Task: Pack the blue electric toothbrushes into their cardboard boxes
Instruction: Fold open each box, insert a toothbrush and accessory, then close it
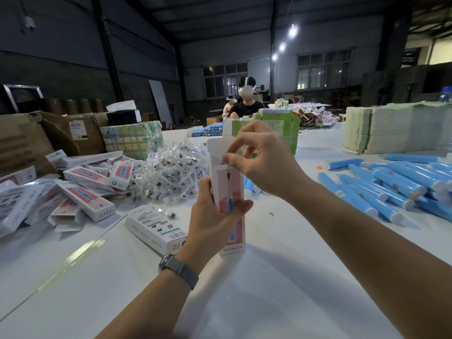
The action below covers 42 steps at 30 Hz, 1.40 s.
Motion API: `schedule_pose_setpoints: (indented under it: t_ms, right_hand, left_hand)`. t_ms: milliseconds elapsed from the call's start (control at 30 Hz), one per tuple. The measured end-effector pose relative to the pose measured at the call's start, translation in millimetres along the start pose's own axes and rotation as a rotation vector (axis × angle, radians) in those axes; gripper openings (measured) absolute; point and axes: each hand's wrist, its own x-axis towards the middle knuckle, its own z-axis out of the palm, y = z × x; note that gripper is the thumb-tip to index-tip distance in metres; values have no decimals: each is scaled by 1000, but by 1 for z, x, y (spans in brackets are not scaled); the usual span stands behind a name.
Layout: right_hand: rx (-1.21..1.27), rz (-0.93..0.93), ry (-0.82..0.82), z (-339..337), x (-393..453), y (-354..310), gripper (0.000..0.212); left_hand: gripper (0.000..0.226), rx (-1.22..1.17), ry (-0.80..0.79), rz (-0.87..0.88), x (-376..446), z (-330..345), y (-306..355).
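On a white table in a dim warehouse, packed boxes lie left of the hands, the left hand grips an upright cardboard box, the right hand pinches its open top flap, and blue toothbrushes lie to the right.

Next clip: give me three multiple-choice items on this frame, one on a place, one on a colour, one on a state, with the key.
1. Where does the toothbrush pile lie on the table?
A. the person's right
B. the person's left
C. on the brown cartons

2. What colour are the loose toothbrushes?
A. green
B. blue
C. black

3. How is the top flap of the held box?
A. taped shut
C. torn off
B. open

Key: 1 A, they lie beyond the right forearm. 2 B, the handles are blue. 3 B, the flap stands up while the left hand grips the box and the right hand pinches at its mouth.
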Motion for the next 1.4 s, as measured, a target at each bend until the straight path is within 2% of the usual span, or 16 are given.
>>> schedule_pose_setpoints:
  t_ms: [200, 367, 467, 533, 633, 700, 800, 967, 1067, 1167, 1267, 1333, 1400]
  right_hand:
    - [43, -8, 20, 11, -1, 4, 12]
    - [589, 195, 230, 38, 7, 4, 11]
    - [605, 287, 187, 78, 16, 14, 13]
    - [413, 337, 78, 108, 23, 30, 15]
    - [-134, 294, -388, 151, 29, 54, 35]
    - [-399, 195, -604, 171, 29, 58, 40]
    - [-345, 183, -688, 189, 23, 54, 34]
    - [40, 477, -579, 192, 23, 46, 35]
    - [67, 458, -516, 193, 23, 48, 32]
    - [4, 458, -526, 188, 25, 52, 28]
    - [-131, 316, -487, 173, 25, 56, 18]
    - [-138, 222, -359, 157, 26, 57, 10]
    - [-16, 203, -166, 134, 26, 53, 11]
  left_hand:
    - [50, 79, 80, 51, 2, 0, -3]
    - [48, 90, 220, 103, 7, -11, -3]
    - [52, 78, 425, 80, 19, -28, -2]
    - [54, 96, 534, 55, 25, -39, -4]
    - [54, 94, 609, 14, 28, -49, -10]
    - [53, 110, 619, 11, 29, -50, -13]
    - [52, 159, 594, 29, 27, -47, -14]
    - [55, 171, 575, 28, 28, -46, -16]
    - [57, 171, 563, 37, 26, -44, -15]
    - [57, 154, 551, 34, 26, -41, -11]
    - [59, 143, 522, 53, 24, -37, -8]
    - [60, 149, 476, 86, 22, -35, -7]
    - [59, 159, 419, 101, 20, -32, -7]
